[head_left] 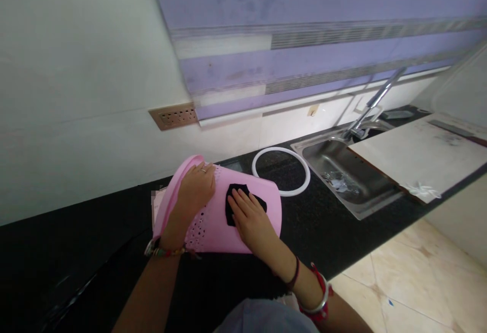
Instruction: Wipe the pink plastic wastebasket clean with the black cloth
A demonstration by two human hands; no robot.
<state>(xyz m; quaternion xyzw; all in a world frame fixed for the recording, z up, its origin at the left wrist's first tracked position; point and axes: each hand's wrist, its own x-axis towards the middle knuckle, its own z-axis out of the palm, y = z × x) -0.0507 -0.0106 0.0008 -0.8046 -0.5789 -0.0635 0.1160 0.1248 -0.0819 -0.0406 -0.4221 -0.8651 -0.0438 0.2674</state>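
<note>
A pink plastic bin point(224, 236) with a band of small holes lies on its side on the dark countertop. My left hand point(196, 188) is closed over it near the end on the left, fingers bent against the pink plastic. On the bin's upper side lies a black cloth point(231, 211), spread fairly flat. My right hand point(253, 219) rests on that cloth, fingers stretched out flat; the cloth's part under the palm is hidden. Behind the bin, a white plastic ring point(307, 178) lies on the counter.
To the right is a steel sink point(361, 211) with a tap point(376, 95) and crumpled clear plastic inside. A large board point(422, 145) partly covers it, bearing a knife point(452, 128). A wall socket point(177, 116) and a purple-striped blind point(304, 59) are behind the counter point(319, 242).
</note>
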